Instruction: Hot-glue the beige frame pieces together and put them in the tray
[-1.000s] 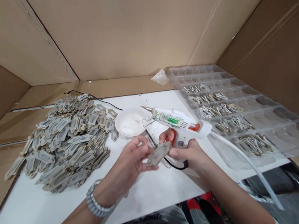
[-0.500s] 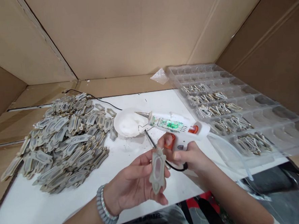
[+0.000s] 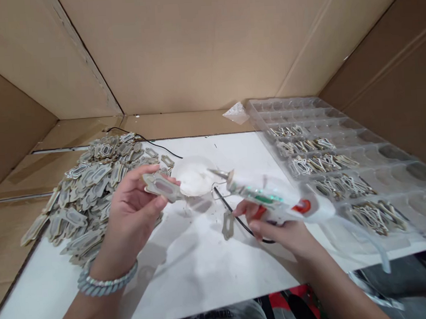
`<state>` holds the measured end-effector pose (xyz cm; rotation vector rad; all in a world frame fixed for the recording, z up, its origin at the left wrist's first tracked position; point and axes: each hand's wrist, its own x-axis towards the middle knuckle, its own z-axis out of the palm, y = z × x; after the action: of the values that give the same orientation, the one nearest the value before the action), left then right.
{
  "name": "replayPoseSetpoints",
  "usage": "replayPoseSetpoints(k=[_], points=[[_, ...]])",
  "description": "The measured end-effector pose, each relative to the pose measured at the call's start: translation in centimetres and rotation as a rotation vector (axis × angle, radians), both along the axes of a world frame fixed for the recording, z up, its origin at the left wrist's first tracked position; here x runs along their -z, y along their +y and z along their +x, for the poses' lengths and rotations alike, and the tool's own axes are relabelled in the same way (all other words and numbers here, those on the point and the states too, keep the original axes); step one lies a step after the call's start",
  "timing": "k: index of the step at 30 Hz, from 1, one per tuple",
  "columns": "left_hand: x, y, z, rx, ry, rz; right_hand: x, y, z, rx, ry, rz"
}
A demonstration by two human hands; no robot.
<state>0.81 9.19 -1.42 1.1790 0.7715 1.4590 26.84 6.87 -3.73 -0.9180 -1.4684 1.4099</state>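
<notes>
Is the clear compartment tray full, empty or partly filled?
The clear compartment tray is partly filled: frame-shaped pieces lie in several left-side compartments, while others show bare plastic.

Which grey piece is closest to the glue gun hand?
The lone piece by the right hand, left of the black cord; the left hand holds another, and all others lie farther off.

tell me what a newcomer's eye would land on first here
Probably the white glue gun with orange-red parts, held in the right hand near the middle. Next, the big heap of frame-shaped pieces on the left, with the left hand holding up a similar piece. On the right, a clear compartmented tray has small parts in some sections.
</notes>
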Motion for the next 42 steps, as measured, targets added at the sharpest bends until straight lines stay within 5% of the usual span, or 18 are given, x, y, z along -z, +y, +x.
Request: replayPoseSetpoints(k=[9,42], points=[[-0.2,-0.3,0.2,-0.124,0.165,0.167,-0.6,-1.0,-1.0,-0.041,-0.36,0.218],[-0.3,-0.8,0.4,-0.09,0.256,0.223,-0.1,-0.7,-1.1,-0.034,-0.444,0.202]])
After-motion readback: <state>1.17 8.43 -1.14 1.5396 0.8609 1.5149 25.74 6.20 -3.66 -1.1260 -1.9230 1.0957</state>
